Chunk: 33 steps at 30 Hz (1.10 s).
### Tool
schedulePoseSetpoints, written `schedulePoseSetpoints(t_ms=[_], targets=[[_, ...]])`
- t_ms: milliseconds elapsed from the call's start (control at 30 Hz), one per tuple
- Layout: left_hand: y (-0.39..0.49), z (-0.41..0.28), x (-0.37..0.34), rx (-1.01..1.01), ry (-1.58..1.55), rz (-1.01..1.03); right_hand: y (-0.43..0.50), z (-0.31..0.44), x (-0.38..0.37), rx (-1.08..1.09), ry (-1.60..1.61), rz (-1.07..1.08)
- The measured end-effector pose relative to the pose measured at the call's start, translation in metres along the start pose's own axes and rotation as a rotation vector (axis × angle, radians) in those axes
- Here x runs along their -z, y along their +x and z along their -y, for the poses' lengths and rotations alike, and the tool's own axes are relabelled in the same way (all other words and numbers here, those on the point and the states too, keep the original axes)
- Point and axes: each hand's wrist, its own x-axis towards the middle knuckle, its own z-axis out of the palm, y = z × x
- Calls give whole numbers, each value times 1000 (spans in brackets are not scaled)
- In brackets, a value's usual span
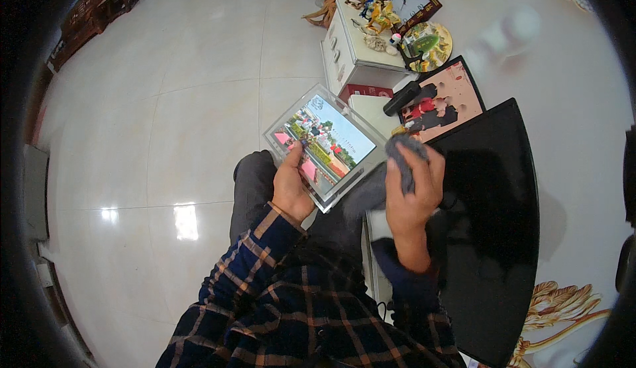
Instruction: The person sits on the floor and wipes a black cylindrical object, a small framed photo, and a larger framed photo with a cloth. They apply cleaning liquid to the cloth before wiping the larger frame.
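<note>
My left hand (291,185) grips a clear-edged photo frame (325,142) by its lower left side, with the thumb over the front. The frame is tilted above my lap and faces up; its picture shows an outdoor scene with sky, greenery and pink patches. Beside the frame's right corner, my right hand (415,194) holds a bunched dark grey cloth (405,157) between thumb and fingers. A small gap seems to lie between cloth and frame, though the cloth is slightly blurred.
To my right stands a large black television (489,229). Beyond it, a framed group picture (444,102) leans on the wall behind a black cylindrical object (401,98). A white cabinet (365,52) carries a clock (410,3), a decorative plate (427,47) and figurines. Glossy floor tiles (198,104) extend left.
</note>
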Motion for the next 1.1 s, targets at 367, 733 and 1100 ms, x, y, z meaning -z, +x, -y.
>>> schedulePoseSetpoints(t_ms=[367,733,1100], targets=[[9,8,11,-61,-55,22,-75,40,-30,160,148,297],[-8,-1,6,-81,138,32,-46,-57,-24,-985,951,251],[27,-130,28,-240,881,91,17,-69,4,-1023,1049,579]])
